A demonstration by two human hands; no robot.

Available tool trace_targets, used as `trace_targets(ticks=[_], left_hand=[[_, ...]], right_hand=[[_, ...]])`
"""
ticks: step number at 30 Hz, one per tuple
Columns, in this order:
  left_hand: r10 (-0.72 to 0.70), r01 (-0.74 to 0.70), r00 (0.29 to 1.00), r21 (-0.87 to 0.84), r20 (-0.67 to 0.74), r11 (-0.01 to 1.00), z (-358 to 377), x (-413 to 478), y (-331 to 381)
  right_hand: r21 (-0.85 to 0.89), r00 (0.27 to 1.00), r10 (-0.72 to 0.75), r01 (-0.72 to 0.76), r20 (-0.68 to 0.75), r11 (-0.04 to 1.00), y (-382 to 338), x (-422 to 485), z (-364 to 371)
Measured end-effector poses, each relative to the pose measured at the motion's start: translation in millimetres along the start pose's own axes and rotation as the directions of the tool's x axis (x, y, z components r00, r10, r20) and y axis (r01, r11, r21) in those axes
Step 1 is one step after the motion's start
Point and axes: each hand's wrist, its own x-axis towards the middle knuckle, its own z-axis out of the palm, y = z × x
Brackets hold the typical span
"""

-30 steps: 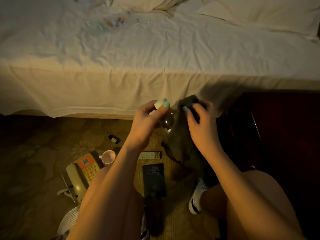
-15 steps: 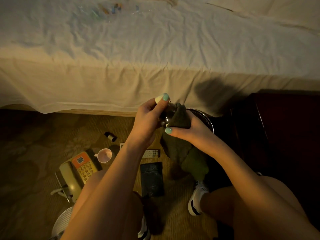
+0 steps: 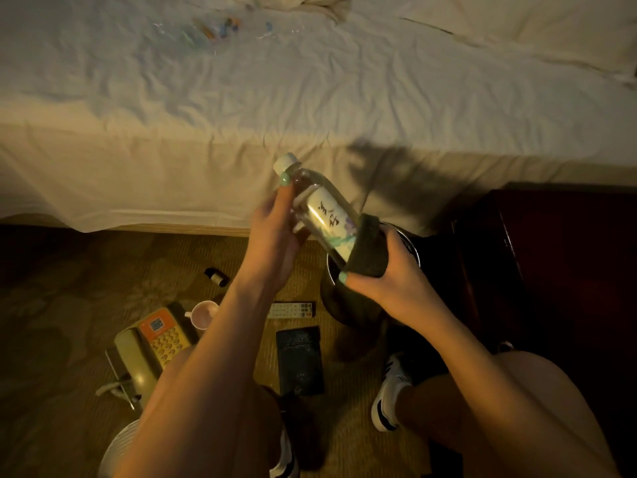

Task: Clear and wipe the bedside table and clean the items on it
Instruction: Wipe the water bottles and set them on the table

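At the centre of the frame the bottle [image 3: 324, 215] is held tilted in the air, cap toward the upper left. The left hand [image 3: 275, 236] has its fingers [image 3: 286, 191] curled around the neck and shoulder; the right hand [image 3: 386, 270] clamps a dark cloth [image 3: 367, 250] around the base. Thin clear plastic, probably light, should dent under a hard squeeze and slip where smooth, so the firmer neck and base look like the safest holds.

The bottle [image 3: 325, 212] has a white cap and pale label with dark script; the cloth [image 3: 368, 250] is dark green. The phone [image 3: 151, 343] is beige with an orange keypad; the carpet [image 3: 69, 288] is patterned tan.
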Motion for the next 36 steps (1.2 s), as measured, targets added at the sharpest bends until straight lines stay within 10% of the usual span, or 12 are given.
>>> trace_targets(ticks=[10, 21, 28, 36], left_hand=[[-0.079, 0.076, 0.997, -0.168, -0.016, 0.983, 11, -7, -22], [-0.221, 0.165, 0.936, 0.214, 0.274, 0.963, 15, -21, -22], [-0.266, 0.096, 0.853, 0.365, 0.45, 0.926, 10, -19, -24], [-0.315, 0.016, 0.863, 0.602, 0.394, 0.798, 32, -31, -38]], right_hand=[[-0.133, 0.993, -0.097, 0.106, 0.072, 0.985, 0, 10, 4], [0.363, 0.97, 0.169, -0.097, -0.174, 0.927, 2, 35, -40], [0.571, 1.0, 0.014, -0.024, 0.022, 0.821, -6, 29, -45], [0.585, 0.906, 0.11, 0.167, -0.408, 0.794, -7, 34, -39]])
